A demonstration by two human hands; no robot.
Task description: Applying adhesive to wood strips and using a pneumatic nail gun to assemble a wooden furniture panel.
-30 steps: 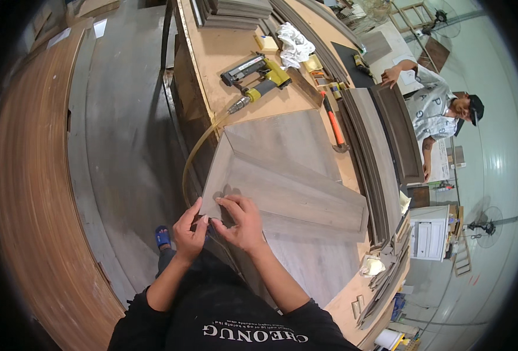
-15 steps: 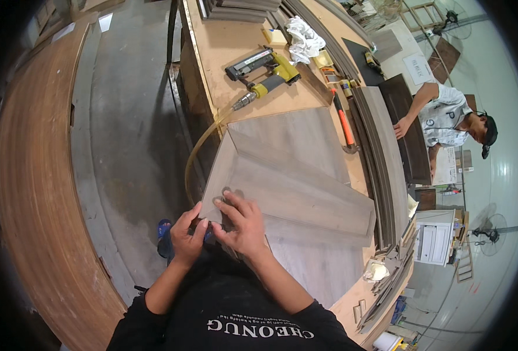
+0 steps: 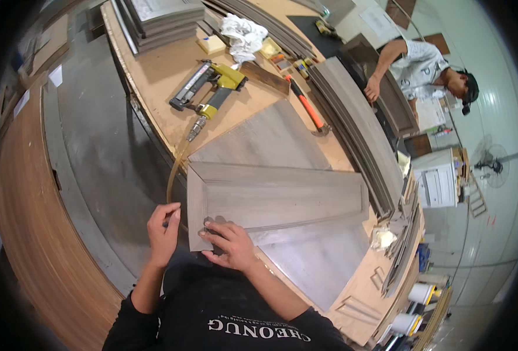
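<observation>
A grey wood-grain cabinet door with a raised frame lies across a flat grey panel on the bench. My right hand grips the door's near left corner, fingers bent over the frame and thumb by the near edge. Just off the door's left end, my left hand is closed in a pinch. A small dark thing shows between its fingers, too little of it to name. Beyond the door, a yellow-green and black nail gun lies on its side, joined to an air hose.
A hammer with an orange handle lies past the door, beside stacked grey boards. More panels and a crumpled white cloth are at the back. Across the bench, a person handles a dark panel.
The door has turned, so its long sides run more nearly level across the view. My left hand has come away from the door's corner to the left; my right hand stays on it.
</observation>
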